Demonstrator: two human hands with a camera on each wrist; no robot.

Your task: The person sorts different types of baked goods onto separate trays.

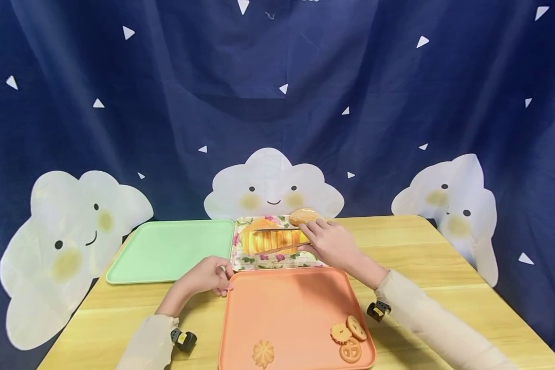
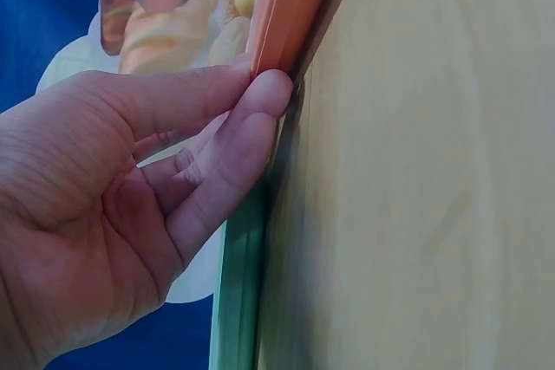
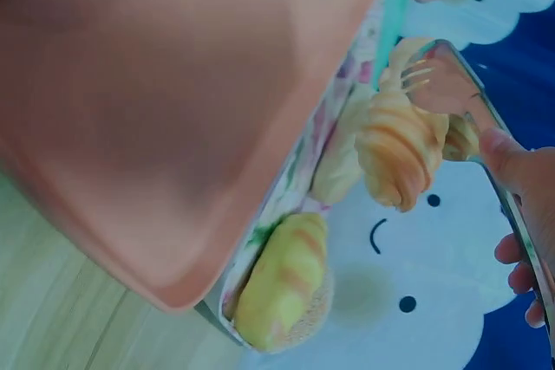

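Your right hand [image 1: 331, 241] clamps the tongs [image 1: 277, 239] around the croissant [image 1: 270, 237] on the floral tray [image 1: 277, 261] just ahead of it, so squeeze lightly at its thick middle, as it looks soft and flaky, while your left hand [image 1: 206, 275] pinches the orange tray [image 1: 291, 308] corner.

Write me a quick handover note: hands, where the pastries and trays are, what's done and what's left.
Left hand: fingers hold the near-left corner of the orange tray, steadying it.
Right hand: grips metal tongs closed around a croissant over the floral tray.
Bun sits at the floral tray's far edge; another pastry lies there too.
Done: four cookies lie near the orange tray's front edge.
Left: croissant, bun and other pastry are not on the orange tray. Green tray holds nothing.
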